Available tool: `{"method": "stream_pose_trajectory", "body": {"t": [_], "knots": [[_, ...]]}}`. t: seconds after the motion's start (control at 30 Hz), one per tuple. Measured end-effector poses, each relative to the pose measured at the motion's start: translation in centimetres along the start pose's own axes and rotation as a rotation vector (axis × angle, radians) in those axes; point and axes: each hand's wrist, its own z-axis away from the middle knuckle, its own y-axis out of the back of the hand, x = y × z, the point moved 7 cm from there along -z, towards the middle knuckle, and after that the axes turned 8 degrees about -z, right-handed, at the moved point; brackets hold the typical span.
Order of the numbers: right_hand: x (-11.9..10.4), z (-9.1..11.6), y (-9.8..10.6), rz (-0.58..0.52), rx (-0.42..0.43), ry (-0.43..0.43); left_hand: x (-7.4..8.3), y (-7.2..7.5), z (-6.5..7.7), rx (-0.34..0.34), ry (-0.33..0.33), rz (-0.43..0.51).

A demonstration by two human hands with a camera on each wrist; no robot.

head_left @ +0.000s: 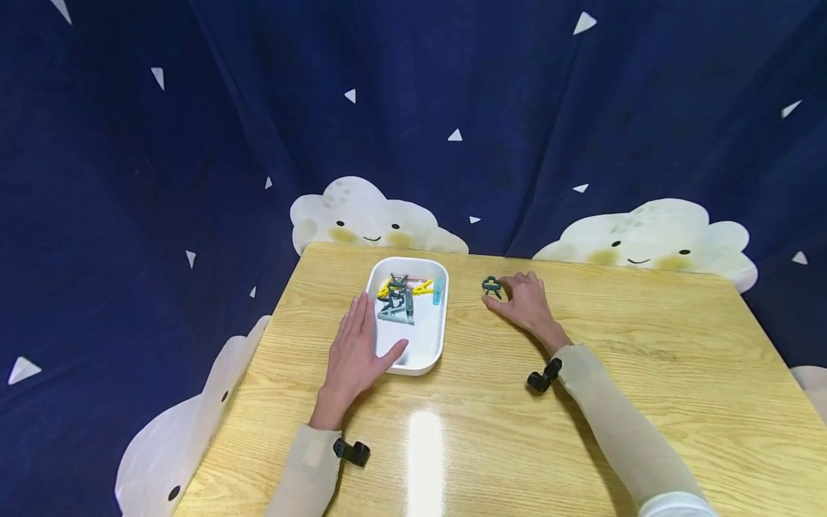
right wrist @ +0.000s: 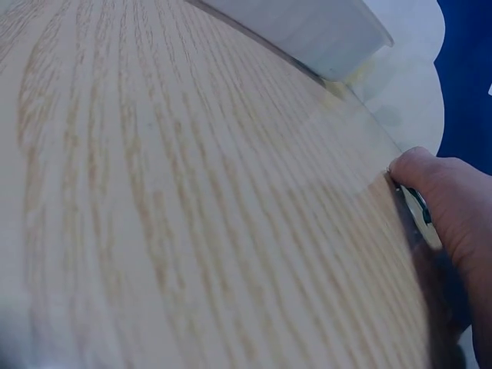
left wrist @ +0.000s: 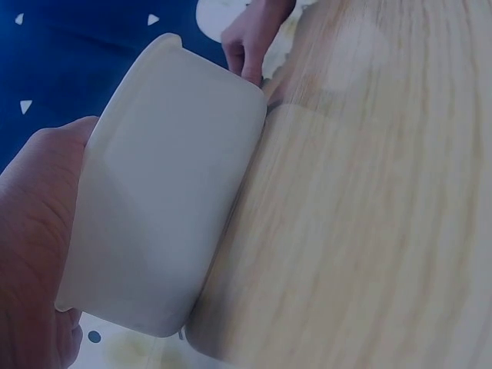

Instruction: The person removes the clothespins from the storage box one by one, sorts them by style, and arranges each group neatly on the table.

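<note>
A white plastic tray (head_left: 413, 352) stands on the table, with several plastic clothespins (head_left: 400, 301) in dark green, pale green, yellow, pink and blue heaped toward its far end. My left hand (head_left: 354, 352) rests along the tray's left rim, fingers straight and thumb spread over the near end. To the right of the tray, my right hand (head_left: 526, 301) has its thumb and fingertips round a dark green clothespin (head_left: 492, 286) at the tabletop. In the right wrist view the thumb (right wrist: 442, 181) partly hides this clothespin (right wrist: 419, 201).
The wooden table (head_left: 491, 431) reaches back to a dark blue curtain (head_left: 413, 64) with white triangles and cloud shapes. The tray's outer wall (left wrist: 161, 184) fills much of the left wrist view. Each wrist wears a small black camera.
</note>
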Motion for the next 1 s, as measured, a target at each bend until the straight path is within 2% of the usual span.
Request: {"method": "stream_pose_trajectory", "body": {"t": [0.73, 1.0], "knots": [[-0.8, -0.5, -0.1, -0.003, 0.019, 0.022, 0.0, 0.0, 0.0, -0.008, 0.007, 0.006], [-2.8, -1.1, 0.2, 0.001, 0.045, 0.06, 0.0, 0.0, 0.0, -0.01, 0.005, 0.005]]}}
